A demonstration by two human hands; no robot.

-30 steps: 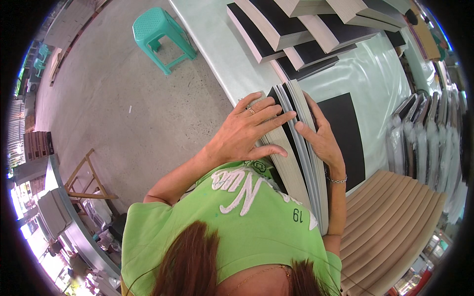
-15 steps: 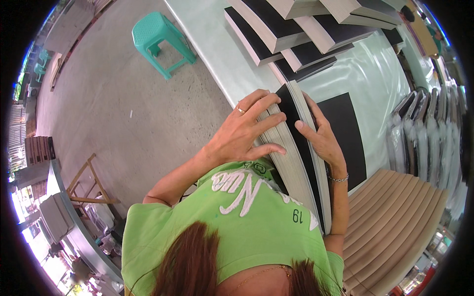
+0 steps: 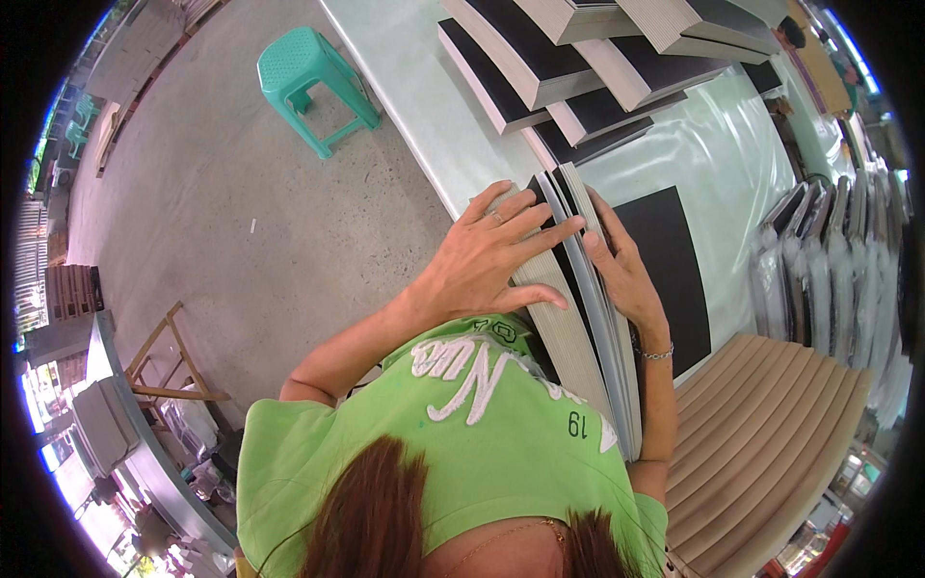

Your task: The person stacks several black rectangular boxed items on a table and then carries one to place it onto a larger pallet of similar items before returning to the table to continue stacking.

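Note:
A thick book (image 3: 570, 332) with black sheets among its pale pages stands on edge between my hands, against my green shirt. Across the thick left part lies my left hand (image 3: 501, 246), its thumb on the page edges and its index finger reaching over to the parted leaves. My right hand (image 3: 626, 270) grips the thinner right part from its outer side, thumb over the edge. Between both parts a greyish gap with several leaves shows. Beside my right hand, a flat black sheet or cover (image 3: 670, 279) lies on the pale table (image 3: 732, 144).
Several black-covered books (image 3: 568, 67) are piled at the table's far side. To the right stand a row of plastic-wrapped items (image 3: 829, 260) and a stack of tan, ridged boards (image 3: 771, 424). A green plastic stool (image 3: 313, 82) is on the floor left of the table edge.
The leaves have parted further, opening a greyish gap beside the black sheet. My left fingers have moved right, the index finger now reaching over to the right part.

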